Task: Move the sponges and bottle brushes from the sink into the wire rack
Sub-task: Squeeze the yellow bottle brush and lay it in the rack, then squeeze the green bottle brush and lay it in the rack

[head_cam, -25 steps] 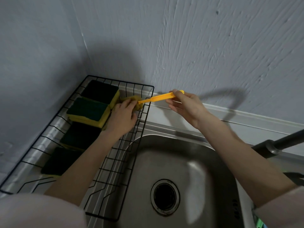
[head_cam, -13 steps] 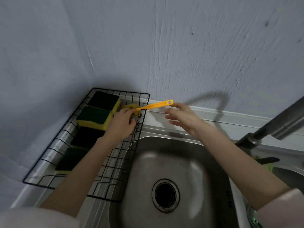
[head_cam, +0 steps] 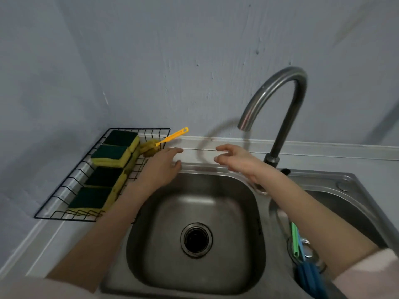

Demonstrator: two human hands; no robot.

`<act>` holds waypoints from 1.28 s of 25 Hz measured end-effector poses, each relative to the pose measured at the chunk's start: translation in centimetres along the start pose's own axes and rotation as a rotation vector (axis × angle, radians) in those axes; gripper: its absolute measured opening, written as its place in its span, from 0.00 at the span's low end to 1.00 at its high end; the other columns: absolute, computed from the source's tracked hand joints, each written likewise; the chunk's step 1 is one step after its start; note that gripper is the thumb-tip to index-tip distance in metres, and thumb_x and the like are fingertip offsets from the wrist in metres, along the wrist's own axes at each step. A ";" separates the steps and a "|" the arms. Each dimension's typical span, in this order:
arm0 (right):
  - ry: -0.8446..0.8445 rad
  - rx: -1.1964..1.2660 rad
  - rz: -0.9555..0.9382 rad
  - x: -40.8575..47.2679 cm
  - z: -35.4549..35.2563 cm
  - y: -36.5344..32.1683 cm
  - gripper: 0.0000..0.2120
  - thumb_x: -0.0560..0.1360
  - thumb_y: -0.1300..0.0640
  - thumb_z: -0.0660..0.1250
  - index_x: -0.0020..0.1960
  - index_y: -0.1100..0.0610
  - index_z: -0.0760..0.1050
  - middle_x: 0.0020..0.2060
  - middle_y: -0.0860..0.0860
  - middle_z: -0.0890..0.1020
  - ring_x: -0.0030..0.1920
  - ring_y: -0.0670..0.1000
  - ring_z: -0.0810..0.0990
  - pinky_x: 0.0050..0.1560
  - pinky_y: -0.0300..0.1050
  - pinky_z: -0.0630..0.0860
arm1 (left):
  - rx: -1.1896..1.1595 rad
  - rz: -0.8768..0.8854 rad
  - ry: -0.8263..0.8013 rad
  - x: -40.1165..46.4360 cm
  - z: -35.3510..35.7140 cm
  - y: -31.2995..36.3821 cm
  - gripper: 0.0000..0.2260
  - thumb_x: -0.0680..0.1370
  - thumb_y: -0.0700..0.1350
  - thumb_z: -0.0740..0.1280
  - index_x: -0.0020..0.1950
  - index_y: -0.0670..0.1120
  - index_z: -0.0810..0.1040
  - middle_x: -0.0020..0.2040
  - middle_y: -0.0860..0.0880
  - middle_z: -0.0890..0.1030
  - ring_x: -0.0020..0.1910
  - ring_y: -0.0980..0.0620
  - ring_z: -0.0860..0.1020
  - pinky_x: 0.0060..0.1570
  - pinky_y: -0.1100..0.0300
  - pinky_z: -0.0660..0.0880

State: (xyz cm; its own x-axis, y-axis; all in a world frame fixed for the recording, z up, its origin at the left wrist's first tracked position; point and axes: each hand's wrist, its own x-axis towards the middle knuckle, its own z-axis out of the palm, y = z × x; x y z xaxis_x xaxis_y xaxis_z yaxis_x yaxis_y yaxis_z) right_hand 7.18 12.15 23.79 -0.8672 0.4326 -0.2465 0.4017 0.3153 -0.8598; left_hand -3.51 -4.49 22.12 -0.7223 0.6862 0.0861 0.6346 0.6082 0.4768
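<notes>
Presently in wire rack (head_cam: 64,188), far left: 4 sponges (head_cam: 111,155), 1 yellow bottle brush (head_cam: 159,143). Left hand (head_cam: 162,167), right hand (head_cam: 235,160): spread, empty. Sink (head_cam: 248,212) right basin: green and blue brushes (head_cam: 302,255) remaining.

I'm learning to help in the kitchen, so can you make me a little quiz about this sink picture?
1. True or false: the yellow bottle brush lies in the wire rack, with its handle sticking out over the rack's edge.
2. How many sponges sit in the rack? A) two B) four C) six
3. Fill in: the left hand and right hand are both ____, holding nothing.

Key
1. True. Its spongy head rests in the rack's far corner.
2. B. Four green-topped sponges lie in a row.
3. Open. Both hover above the back rim of the sink, whose left basin holds nothing; green and blue brush handles lie in the right basin.
</notes>
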 end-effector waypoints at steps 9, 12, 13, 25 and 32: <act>0.058 -0.052 0.074 -5.5 -6.6 7.1 0.21 0.75 0.59 0.64 0.67 0.58 0.69 0.52 0.55 0.77 0.48 0.48 0.75 0.44 0.34 0.70 | -0.028 0.105 -0.096 -3.4 7.1 8.3 0.17 0.77 0.44 0.61 0.66 0.45 0.69 0.61 0.42 0.76 0.56 0.43 0.75 0.58 0.51 0.71; 0.076 -0.053 0.109 -6.4 -9.1 9.8 0.19 0.75 0.61 0.64 0.66 0.60 0.70 0.50 0.54 0.76 0.44 0.47 0.74 0.38 0.32 0.68 | -0.076 0.102 -0.151 -3.5 10.6 11.3 0.17 0.77 0.44 0.61 0.66 0.45 0.70 0.62 0.42 0.76 0.59 0.42 0.74 0.60 0.51 0.71; 0.077 -0.061 0.124 -6.7 -10.0 10.8 0.19 0.75 0.61 0.64 0.66 0.60 0.70 0.50 0.54 0.76 0.46 0.48 0.74 0.38 0.33 0.68 | -0.092 0.095 -0.167 -3.5 11.8 12.3 0.17 0.77 0.43 0.61 0.66 0.45 0.70 0.61 0.42 0.76 0.59 0.42 0.75 0.60 0.51 0.71; 0.051 -0.117 0.226 -2.6 -16.3 22.3 0.26 0.72 0.57 0.68 0.68 0.59 0.66 0.60 0.58 0.78 0.56 0.55 0.77 0.56 0.43 0.72 | -0.358 -0.225 -0.306 -1.8 25.1 20.0 0.18 0.78 0.42 0.60 0.67 0.41 0.67 0.64 0.40 0.76 0.63 0.44 0.74 0.62 0.57 0.68; -0.045 -0.093 0.181 0.9 -16.1 23.7 0.28 0.74 0.58 0.66 0.70 0.60 0.61 0.65 0.57 0.73 0.64 0.56 0.74 0.62 0.46 0.70 | -0.502 -0.452 -0.320 0.8 29.1 22.2 0.25 0.78 0.44 0.60 0.73 0.42 0.55 0.71 0.40 0.66 0.69 0.42 0.67 0.68 0.54 0.63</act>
State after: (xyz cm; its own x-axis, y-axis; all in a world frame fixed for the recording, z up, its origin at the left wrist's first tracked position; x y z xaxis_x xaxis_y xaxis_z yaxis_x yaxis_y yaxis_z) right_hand 20.69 33.64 10.39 -0.7898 0.4518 -0.4147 0.5758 0.3133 -0.7552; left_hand 18.01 21.19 7.37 -0.7189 0.5418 -0.4355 0.0376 0.6558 0.7540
